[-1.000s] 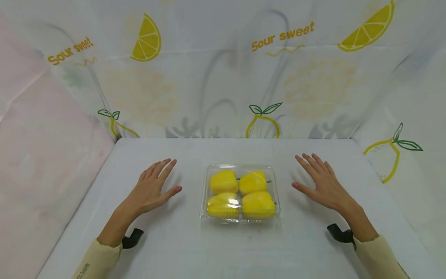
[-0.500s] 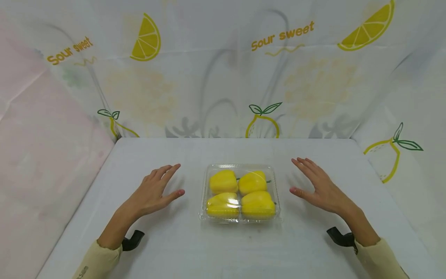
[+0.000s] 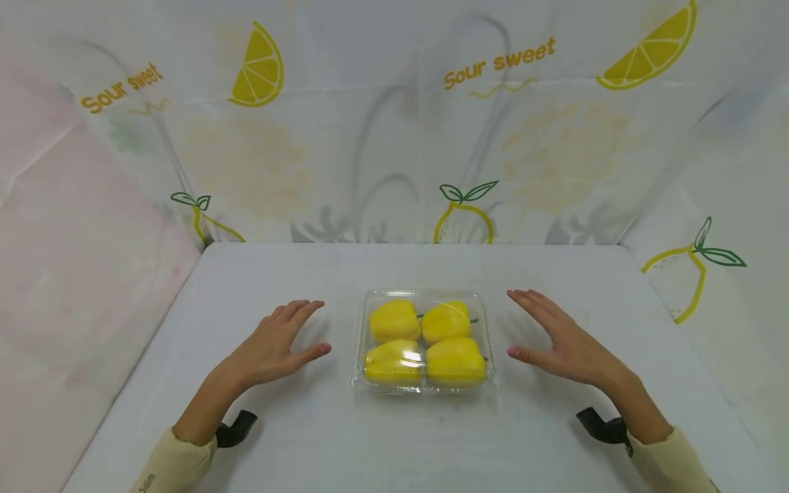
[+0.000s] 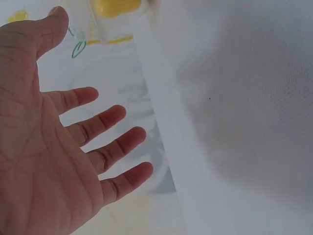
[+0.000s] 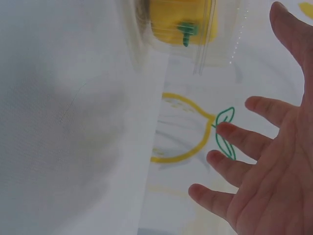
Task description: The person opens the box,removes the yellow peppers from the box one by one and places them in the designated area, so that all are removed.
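A clear plastic box [image 3: 422, 392] with its lid down sits mid-table, several yellow bell peppers [image 3: 456, 361] inside it in two rows. To its left hovers my left hand [image 3: 271, 349], fingers spread and thumb apart, touching nothing. My right hand [image 3: 564, 342] mirrors it on the other side, likewise apart from the box. In the left wrist view the palm and spread fingers of the left hand [image 4: 63, 142] show below a corner of the box. The right wrist view has one pepper [image 5: 181, 19] with a green stem behind the clear wall, beside the right hand [image 5: 264, 147].
A white cloth covers the table [image 3: 425, 452]. Behind it hangs a white curtain [image 3: 382, 137] printed with lemons and words; pale fabric [image 3: 74, 287] also closes in the left side. A black curved piece [image 3: 237, 429] sits at each wrist.
Both hands have moved slightly inward toward the box and a little nearer the front edge, their fingers tipping lower. The box and peppers have stayed in place.
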